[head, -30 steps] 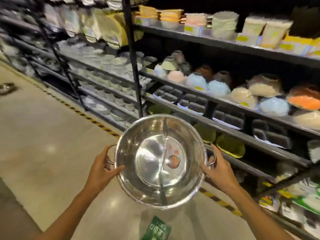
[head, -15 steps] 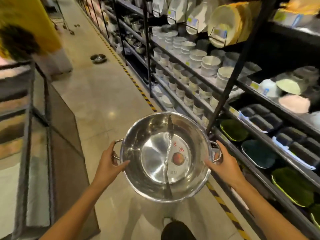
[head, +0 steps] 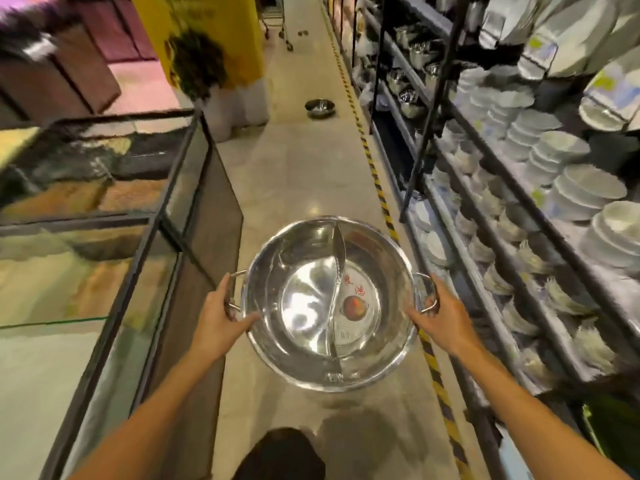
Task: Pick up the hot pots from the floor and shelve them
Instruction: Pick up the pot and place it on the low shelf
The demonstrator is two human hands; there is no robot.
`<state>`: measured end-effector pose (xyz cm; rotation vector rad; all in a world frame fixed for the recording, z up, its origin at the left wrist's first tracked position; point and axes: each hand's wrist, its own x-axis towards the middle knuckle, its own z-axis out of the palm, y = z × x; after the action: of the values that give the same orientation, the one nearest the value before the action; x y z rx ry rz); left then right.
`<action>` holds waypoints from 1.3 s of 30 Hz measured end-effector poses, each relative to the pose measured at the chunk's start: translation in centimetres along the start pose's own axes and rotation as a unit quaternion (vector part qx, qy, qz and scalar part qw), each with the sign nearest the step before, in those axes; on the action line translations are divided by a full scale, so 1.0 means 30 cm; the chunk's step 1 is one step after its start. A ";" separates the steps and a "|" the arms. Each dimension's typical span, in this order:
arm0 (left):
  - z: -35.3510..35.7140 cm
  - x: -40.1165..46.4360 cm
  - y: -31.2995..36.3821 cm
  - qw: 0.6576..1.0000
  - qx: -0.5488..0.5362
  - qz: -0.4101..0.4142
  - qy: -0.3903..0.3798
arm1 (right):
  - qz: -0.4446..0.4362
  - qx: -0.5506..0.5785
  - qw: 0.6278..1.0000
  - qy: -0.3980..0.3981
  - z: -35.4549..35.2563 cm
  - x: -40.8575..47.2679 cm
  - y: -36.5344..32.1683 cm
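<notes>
A shiny steel hot pot (head: 304,306) with a curved divider and a round label inside is held level above the aisle floor. My left hand (head: 216,318) grips its left loop handle, thumb over the rim. My right hand (head: 438,318) grips the right handle the same way. A second steel hot pot (head: 319,108) sits on the floor far down the aisle. More steel pots (head: 408,98) fill the dark shelves beyond it on the right.
A black metal shelving unit (head: 512,209) with stacked white bowls and plates runs along the right. A yellow-black floor stripe (head: 375,181) edges it. A glass-sided display rack (head: 166,216) stands at left. A yellow pillar (head: 221,39) stands ahead.
The view has swung left, from facing the shelves to looking down the aisle. Both hands keep the same hold on the pot, which stays in front of me. The far pot has come nearer.
</notes>
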<state>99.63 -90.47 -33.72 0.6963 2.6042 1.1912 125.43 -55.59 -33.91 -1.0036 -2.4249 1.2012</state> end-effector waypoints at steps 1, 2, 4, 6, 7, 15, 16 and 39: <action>-0.004 0.052 -0.010 1.000 0.002 -0.011 -0.001 | -0.003 -0.008 1.000 -0.010 0.012 0.073 -0.019; -0.004 0.115 -0.030 1.000 0.003 -0.020 0.000 | -0.011 -0.012 1.000 -0.021 0.030 0.158 -0.040; 0.009 0.241 -0.076 1.000 -0.012 -0.028 0.002 | -0.031 -0.008 0.999 -0.032 0.071 0.313 -0.073; 0.033 0.401 -0.117 0.999 -0.019 -0.042 0.019 | -0.035 -0.015 0.999 -0.035 0.122 0.490 -0.113; 0.044 0.491 -0.136 0.998 -0.022 -0.050 0.031 | -0.034 -0.018 0.999 -0.036 0.146 0.580 -0.129; 0.045 1.207 -0.152 0.996 -0.073 -0.053 0.009 | -0.002 -0.025 0.999 -0.032 0.258 1.198 -0.290; 0.047 1.292 -0.155 0.997 -0.062 -0.051 0.002 | 0.002 -0.031 0.999 -0.035 0.267 1.265 -0.302; 0.126 3.361 -0.086 1.000 0.008 -0.024 -0.002 | 0.046 -0.020 0.998 -0.023 0.509 3.271 -0.604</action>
<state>12.35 -39.85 -36.29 0.6358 2.6143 1.1551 37.73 -5.67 -36.54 -1.1222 -2.4724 1.2223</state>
